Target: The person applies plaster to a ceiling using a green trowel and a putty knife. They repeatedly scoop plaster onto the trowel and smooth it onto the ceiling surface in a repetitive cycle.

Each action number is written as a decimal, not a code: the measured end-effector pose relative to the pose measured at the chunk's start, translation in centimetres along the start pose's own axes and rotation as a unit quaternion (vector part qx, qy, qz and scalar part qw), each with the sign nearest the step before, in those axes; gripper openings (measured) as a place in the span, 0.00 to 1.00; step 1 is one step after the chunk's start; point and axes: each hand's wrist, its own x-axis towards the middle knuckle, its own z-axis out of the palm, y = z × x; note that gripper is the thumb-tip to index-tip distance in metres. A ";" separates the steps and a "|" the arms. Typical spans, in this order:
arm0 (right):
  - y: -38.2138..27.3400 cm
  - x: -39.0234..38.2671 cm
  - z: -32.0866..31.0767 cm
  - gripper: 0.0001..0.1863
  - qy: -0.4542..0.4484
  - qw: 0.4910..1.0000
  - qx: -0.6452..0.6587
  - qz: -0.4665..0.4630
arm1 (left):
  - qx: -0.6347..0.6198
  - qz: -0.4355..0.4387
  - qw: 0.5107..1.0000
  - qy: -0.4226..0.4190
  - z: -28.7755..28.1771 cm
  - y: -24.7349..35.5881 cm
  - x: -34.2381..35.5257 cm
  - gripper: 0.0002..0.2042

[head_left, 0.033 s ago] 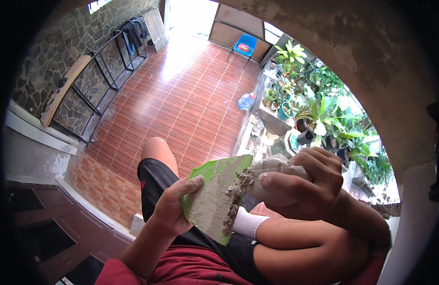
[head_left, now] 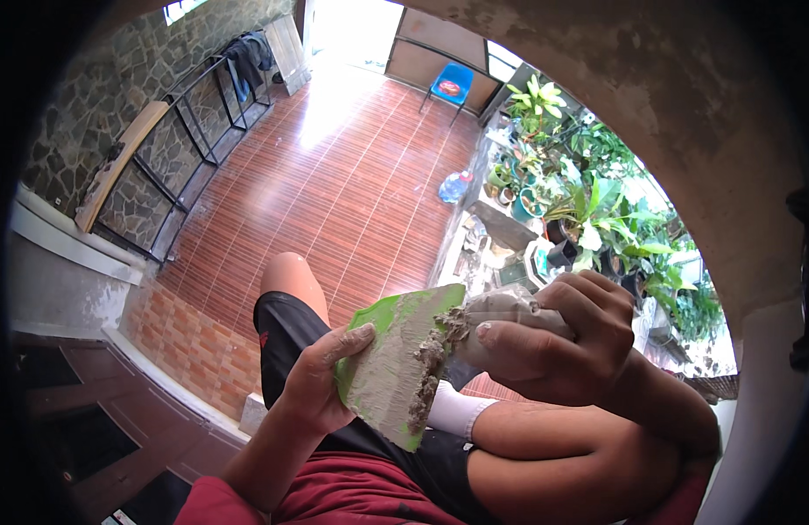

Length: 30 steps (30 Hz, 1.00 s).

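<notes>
My left hand [head_left: 321, 372] grips the left edge of a green scraper plate [head_left: 396, 363], thumb on top. A smooth grey layer of wet putty covers most of the plate's face. Along its right edge runs a thick, lumpy ridge of putty [head_left: 429, 367]. My right hand [head_left: 566, 337] is closed round a pale, putty-smeared piece that looks like plastic [head_left: 501, 306]; its exact kind is unclear. That piece meets the ridge at the plate's upper right. Putty also marks both thumbs. The plate is held tilted above my lap.
Below lies a red tiled floor [head_left: 334, 175]. A black metal frame with a wooden board [head_left: 124, 162] leans along the stone wall at left. A blue chair [head_left: 451, 85] stands at the back. Potted plants [head_left: 588, 210] line the right side, near a clear plastic container [head_left: 454, 186].
My right hand and the pale piece have shifted very slightly to the right. My left hand and the green plate look unmoved.
</notes>
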 end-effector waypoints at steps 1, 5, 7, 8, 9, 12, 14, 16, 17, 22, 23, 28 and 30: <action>0.0 0.0 -0.1 0.12 -0.008 1.000 -0.022 -0.011 | -0.002 0.001 1.000 0.005 0.0 0.0 0.0 0.23; -0.4 0.1 -0.3 0.11 -0.004 0.994 -0.087 -0.059 | -0.011 -0.003 1.000 0.005 0.3 -0.1 -0.2 0.22; -0.5 0.2 -0.2 0.11 -0.006 0.992 -0.091 -0.082 | -0.008 -0.004 1.000 0.014 0.4 0.0 -0.3 0.22; -0.6 0.3 -0.2 0.11 -0.009 0.992 -0.085 -0.093 | -0.004 -0.003 1.000 0.025 0.5 0.0 -0.3 0.22; -0.6 0.4 -0.1 0.11 -0.010 0.992 -0.081 -0.101 | -0.001 -0.002 0.999 0.035 0.5 0.1 -0.4 0.21; -0.5 0.6 -0.2 0.10 -0.005 0.991 -0.070 -0.111 | -0.033 -0.011 0.999 0.023 0.5 0.2 -0.4 0.21; -0.5 0.7 -0.3 0.10 -0.005 0.991 -0.067 -0.113 | -0.062 -0.019 0.998 0.017 0.5 0.1 -0.4 0.21; -0.4 0.7 -0.5 0.09 -0.013 0.991 -0.064 -0.118 | -0.083 -0.025 0.996 0.008 0.5 -0.2 -0.3 0.21; -0.3 0.7 -0.7 0.09 -0.019 0.990 -0.061 -0.123 | -0.089 -0.027 0.996 0.003 0.4 -0.3 -0.3 0.21; -0.5 0.8 -1.0 0.08 -0.017 0.992 -0.052 -0.116 | -0.106 -0.035 0.994 -0.022 0.5 -0.7 -0.3 0.22; -0.5 0.8 -1.1 0.08 -0.013 0.991 -0.057 -0.122 | -0.110 -0.036 0.993 -0.031 0.6 -0.8 -0.3 0.22; -0.2 0.9 -1.4 0.08 -0.023 0.990 -0.054 -0.125 | -0.107 -0.035 0.993 -0.018 0.7 -0.8 -0.1 0.22; -0.2 0.9 -1.5 0.08 -0.023 0.991 -0.056 -0.121 | -0.112 -0.033 0.993 -0.007 0.7 -0.9 -0.2 0.22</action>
